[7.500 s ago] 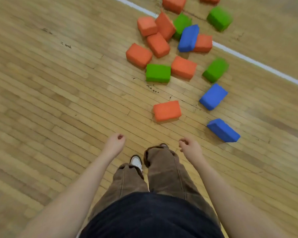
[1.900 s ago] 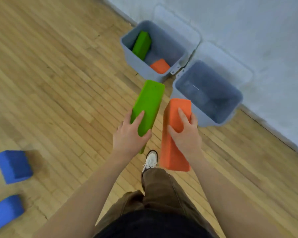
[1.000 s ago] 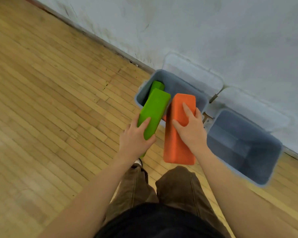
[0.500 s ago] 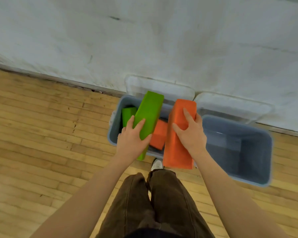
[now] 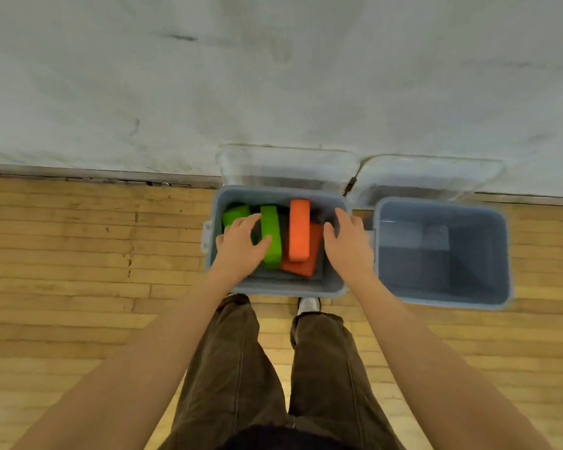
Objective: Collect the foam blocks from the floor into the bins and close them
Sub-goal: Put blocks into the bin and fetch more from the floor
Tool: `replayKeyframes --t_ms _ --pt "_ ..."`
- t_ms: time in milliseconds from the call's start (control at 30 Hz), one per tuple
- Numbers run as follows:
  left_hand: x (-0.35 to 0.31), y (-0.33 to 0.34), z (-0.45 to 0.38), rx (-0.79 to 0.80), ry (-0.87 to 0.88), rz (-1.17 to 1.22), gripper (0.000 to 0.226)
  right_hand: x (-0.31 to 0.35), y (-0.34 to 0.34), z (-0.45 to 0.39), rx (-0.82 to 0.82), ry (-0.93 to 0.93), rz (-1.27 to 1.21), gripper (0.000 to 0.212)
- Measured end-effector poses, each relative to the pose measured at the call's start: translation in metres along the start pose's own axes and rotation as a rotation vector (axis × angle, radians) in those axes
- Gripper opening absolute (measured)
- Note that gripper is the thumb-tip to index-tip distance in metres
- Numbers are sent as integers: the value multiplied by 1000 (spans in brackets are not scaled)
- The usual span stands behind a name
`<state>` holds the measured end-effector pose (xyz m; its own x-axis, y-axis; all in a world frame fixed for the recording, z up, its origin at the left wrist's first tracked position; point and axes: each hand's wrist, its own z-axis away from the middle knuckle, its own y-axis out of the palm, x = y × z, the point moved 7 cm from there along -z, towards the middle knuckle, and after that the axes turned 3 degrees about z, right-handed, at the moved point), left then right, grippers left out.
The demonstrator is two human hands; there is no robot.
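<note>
Now both blocks [image 5: 271,235] sit in the left bin [image 5: 275,289]; left grip [image 5: 241,245] and right grip [image 5: 346,243] hang open, released.

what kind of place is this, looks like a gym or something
Probably a gym or sports hall: a strip-wood floor like a court's, a bare painted wall, and two grey bins against it, one holding foam blocks.
</note>
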<state>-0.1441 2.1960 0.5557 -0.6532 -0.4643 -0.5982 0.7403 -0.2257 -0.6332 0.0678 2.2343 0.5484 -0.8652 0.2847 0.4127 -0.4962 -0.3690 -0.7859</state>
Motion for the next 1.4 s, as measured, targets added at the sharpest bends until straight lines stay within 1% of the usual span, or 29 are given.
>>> replayKeyframes --t_ms 100,200,367,567,667,733,800,833,967,1033,1067,1133,1200,1333,1400 --pt "9 -25 0 50 59 27 47 9 14 27 -18 76 -74 44" --pt "21 -51 10 114 86 51 40 13 36 65 -29 192 -197 43" --pt "48 -63 32 299 124 -32 33 12 79 140 -30 415 -340 39" --pt "89 -34 70 550 134 -280 36 -17 135 237 -55 699 -511 32" --pt "103 -16 88 643 183 -476 32 -37 165 299 -98 842 -604 34" --pt "110 -1 102 683 187 -560 28 -41 191 339 -88 910 -653 33" --pt "120 17 124 736 186 -647 25 -41 222 380 -85 983 -763 34" --pt "123 28 136 769 214 -710 22 -40 237 402 -103 1031 -838 35" --pt "126 72 195 872 391 -945 24 -32 292 494 -236 1217 -1092 37" --pt "124 102 237 935 481 -1020 26 -31 320 541 -310 1314 -1200 38" --pt "125 120 262 976 521 -1050 26 -32 336 566 -373 1385 -1266 38" --pt "129 159 322 1049 597 -1085 28 -35 368 618 -486 1535 -1386 34" --pt "135 196 387 1112 684 -1103 32 -40 398 668 -554 1646 -1478 29" --pt "157 257 520 1235 879 -1132 33 -57 440 763 -728 1797 -1598 26" --pt "169 278 582 1296 981 -1170 33 -65 456 801 -771 1840 -1627 28"
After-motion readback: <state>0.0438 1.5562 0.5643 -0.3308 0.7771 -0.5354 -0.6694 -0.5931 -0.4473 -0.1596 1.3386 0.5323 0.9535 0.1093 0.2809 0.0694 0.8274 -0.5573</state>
